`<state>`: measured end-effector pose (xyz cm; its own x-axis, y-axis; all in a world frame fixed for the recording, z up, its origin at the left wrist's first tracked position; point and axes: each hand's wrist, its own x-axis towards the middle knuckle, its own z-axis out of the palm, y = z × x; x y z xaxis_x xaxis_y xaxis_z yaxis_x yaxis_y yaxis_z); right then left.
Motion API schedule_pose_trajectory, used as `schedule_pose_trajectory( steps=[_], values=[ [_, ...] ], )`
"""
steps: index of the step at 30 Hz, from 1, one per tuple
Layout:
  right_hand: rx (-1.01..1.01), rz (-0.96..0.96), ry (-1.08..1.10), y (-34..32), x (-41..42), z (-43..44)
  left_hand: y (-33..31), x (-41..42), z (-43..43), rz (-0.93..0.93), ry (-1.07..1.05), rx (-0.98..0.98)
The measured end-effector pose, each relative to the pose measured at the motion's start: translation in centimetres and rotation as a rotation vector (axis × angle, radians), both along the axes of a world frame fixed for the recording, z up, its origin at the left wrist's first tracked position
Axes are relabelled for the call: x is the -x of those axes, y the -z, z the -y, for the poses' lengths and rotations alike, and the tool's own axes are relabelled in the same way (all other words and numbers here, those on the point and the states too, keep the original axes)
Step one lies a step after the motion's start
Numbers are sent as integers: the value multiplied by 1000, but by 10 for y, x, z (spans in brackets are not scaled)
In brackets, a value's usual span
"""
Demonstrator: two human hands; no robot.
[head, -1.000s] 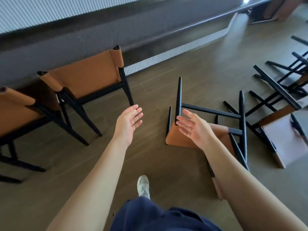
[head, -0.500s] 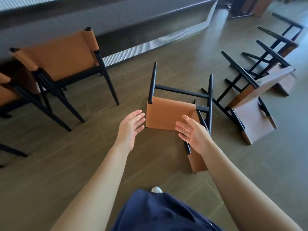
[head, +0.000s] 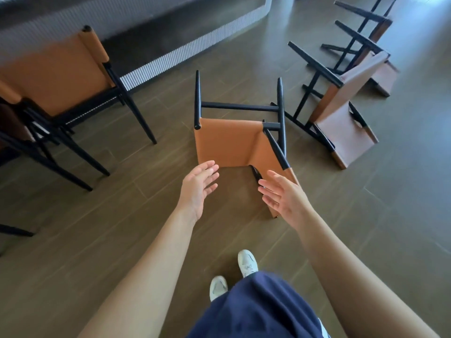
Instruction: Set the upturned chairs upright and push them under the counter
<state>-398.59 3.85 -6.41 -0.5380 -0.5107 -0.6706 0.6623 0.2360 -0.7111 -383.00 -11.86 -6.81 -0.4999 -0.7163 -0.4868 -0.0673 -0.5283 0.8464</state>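
Note:
An upturned chair [head: 229,142] with an orange leather seat and black legs lies on the floor right in front of me, legs pointing toward the counter. My left hand [head: 199,186] hovers open just beside the seat's near left corner. My right hand [head: 283,195] is open too, over the chair's backrest edge at the near right, not gripping anything. A second upturned chair [head: 341,111] lies to the right, and a third [head: 366,30] beyond it. One upright orange chair [head: 61,74] stands at the counter [head: 170,11] on the left.
Part of another upright chair [head: 14,132] shows at the far left edge. A ribbed white kick strip [head: 190,50] runs along the counter base. My white shoes [head: 246,262] stand on dark wood-look floor [head: 97,240] behind the fallen chair.
I have stepped closer to the fallen chair; both open hands have dropped down toward its near edge, and the upright chairs have slid left in view.

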Motion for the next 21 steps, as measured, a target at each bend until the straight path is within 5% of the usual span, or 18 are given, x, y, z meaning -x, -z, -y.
schedule_pose_trajectory(
  steps=[9,21],
  values=[
    [48,30,47,8,71,-73,2,49,-68,25,-15,-4],
    [-41,-34,-194,18,222,-172,24,154,-214,-26,-274,-83]
  ],
)
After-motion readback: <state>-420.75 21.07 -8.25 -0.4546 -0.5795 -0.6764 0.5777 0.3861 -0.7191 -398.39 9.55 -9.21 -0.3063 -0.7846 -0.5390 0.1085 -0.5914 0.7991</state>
